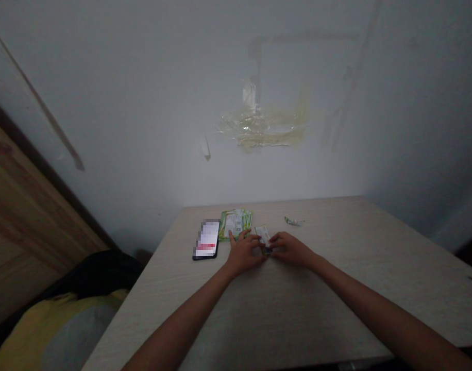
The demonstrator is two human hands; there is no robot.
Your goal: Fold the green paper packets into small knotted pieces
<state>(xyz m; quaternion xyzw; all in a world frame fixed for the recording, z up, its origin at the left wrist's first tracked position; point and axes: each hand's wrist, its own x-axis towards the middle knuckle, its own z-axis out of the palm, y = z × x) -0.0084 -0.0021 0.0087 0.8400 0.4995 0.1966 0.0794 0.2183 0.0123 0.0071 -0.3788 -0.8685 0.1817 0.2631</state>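
Note:
A small printed packet or card (pixel 262 233), whitish with green edges, lies on the table between my hands. My left hand (pixel 246 253) is at its left side with curled fingers, and its thumb side is near the green-and-white printed packets (pixel 234 222). From the right, my right hand (pixel 293 250) pinches the lower part of the same small piece. The fingers cover its lower end, so its full shape is hidden. Both forearms reach in from the bottom of the view.
A phone (pixel 207 241) with a lit screen lies left of the packets. A torn-looking printed scrap (pixel 293 222) rests farther back on the right of the wooden table (pixel 336 221). Behind stands a wall (pixel 143 103) with tape marks. Yellow-and-grey fabric (pixel 66 330) sits at lower left.

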